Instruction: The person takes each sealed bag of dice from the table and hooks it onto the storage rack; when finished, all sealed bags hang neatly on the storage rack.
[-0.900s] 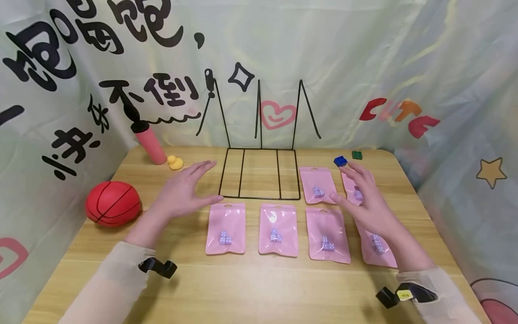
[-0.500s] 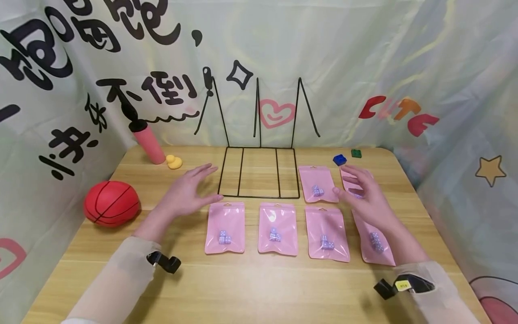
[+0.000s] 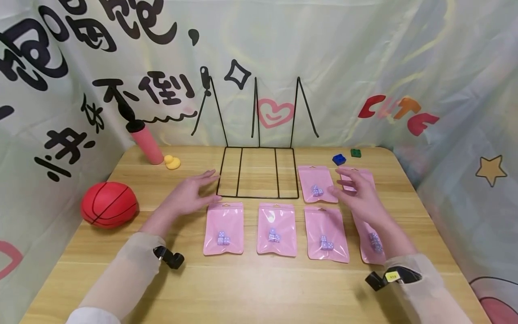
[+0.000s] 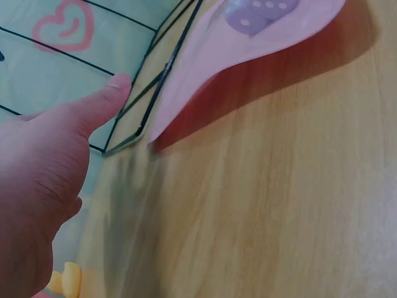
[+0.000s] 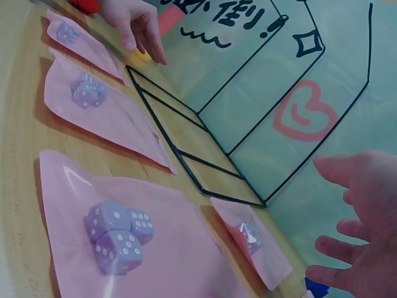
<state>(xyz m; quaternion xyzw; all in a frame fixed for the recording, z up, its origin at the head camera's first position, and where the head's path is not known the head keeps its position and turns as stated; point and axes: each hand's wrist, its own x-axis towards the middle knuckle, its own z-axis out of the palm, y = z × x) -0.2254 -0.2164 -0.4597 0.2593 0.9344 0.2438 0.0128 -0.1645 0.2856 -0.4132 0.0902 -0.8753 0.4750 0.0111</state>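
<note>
Several pink pouches, each with purple dice inside, lie in two rows on the wooden table (image 3: 259,288). My left hand (image 3: 190,194) is open with straight fingers, just left of the black wire rack (image 3: 258,196) and above the leftmost pouch (image 3: 224,228). My right hand (image 3: 356,193) is open with spread fingers over the back right pouch (image 3: 362,176), beside another back pouch (image 3: 314,183). My right forearm covers part of the front right pouch (image 3: 370,238). In the left wrist view the thumb (image 4: 99,105) points at the rack's corner (image 4: 133,133). The right wrist view shows the open right hand (image 5: 366,223) above a pouch (image 5: 118,239).
A red ball (image 3: 109,203), a pink pump (image 3: 146,141) and a yellow duck (image 3: 172,162) stand at the left. A blue block (image 3: 339,159) and a green block (image 3: 356,153) lie at the back right. Printed cloth walls surround the table.
Both hands have drawn back slightly toward me. The right hand has shifted a little left over the back right pouch. No pouch has moved.
</note>
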